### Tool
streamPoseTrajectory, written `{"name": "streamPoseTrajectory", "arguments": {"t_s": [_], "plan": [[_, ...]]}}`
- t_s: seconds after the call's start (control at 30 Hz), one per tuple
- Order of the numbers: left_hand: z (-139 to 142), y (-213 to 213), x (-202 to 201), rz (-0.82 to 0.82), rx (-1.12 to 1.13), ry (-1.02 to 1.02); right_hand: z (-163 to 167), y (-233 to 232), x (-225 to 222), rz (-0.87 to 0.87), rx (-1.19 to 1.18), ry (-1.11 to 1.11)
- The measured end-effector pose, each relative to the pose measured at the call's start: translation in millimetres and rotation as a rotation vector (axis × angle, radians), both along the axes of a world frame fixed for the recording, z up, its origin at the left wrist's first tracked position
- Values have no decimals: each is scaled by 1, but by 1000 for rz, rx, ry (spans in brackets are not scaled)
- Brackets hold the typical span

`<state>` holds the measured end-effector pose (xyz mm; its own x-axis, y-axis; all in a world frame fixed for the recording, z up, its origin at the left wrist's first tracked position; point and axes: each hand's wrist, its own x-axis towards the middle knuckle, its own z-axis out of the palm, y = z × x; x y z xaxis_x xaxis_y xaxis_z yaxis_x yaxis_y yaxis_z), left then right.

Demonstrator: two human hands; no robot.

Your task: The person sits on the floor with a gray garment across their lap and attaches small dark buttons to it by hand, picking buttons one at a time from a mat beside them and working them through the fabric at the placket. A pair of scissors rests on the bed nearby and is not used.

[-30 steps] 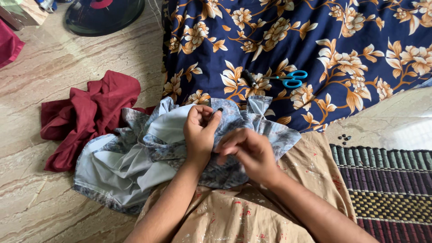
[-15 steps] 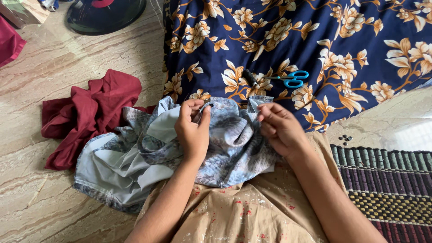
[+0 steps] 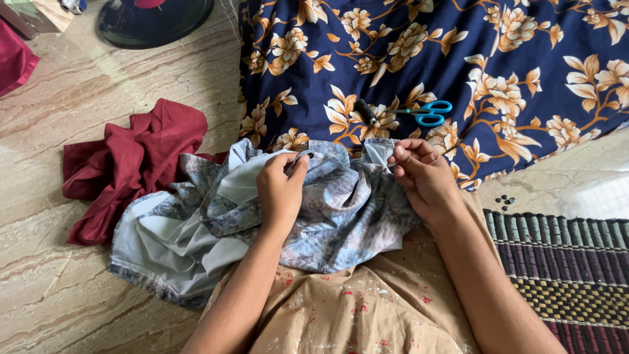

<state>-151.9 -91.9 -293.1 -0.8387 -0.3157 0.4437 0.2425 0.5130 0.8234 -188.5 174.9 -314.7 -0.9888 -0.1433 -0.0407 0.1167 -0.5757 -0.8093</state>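
Head view: left hand point(image 3: 282, 190) pinches a fold of the grey-blue cloth point(image 3: 327, 216) on the lap; right hand point(image 3: 422, 177), closed as if pinching thread, has drawn out to the cloth's right edge, suggesting a stitch pulled through. Scissors point(image 3: 426, 113) lie on the floral sheet point(image 3: 524, 52).

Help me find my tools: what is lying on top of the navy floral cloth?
Blue-handled scissors and a small dark object lie on the navy floral cloth. The pale blue fabric covers its near edge.
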Motion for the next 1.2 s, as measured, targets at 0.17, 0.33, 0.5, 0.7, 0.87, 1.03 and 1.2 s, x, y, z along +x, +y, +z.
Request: {"name": "streamPoseTrajectory", "arguments": {"t_s": [0.17,0.33,0.5,0.7,0.87,1.03,1.2], "plan": [[6,1,8,-65,276,-146,15,-18,9,-37,7,112],[14,8,17,-200,533,-141,34,-53,35,34,184,214],[26,10,25,-239,612,-163,44,-72,52,23,304,222],[34,17,33,-254,617,-176,48,-73,62,-30,438,275],[35,19,36,-275,593,-176,48,-76,67,-27,473,338],[34,20,37,-293,540,-146,49,-77,68,-15,464,325],[28,20,37,-286,523,-134,48,-77,69,-5,455,322]]}}
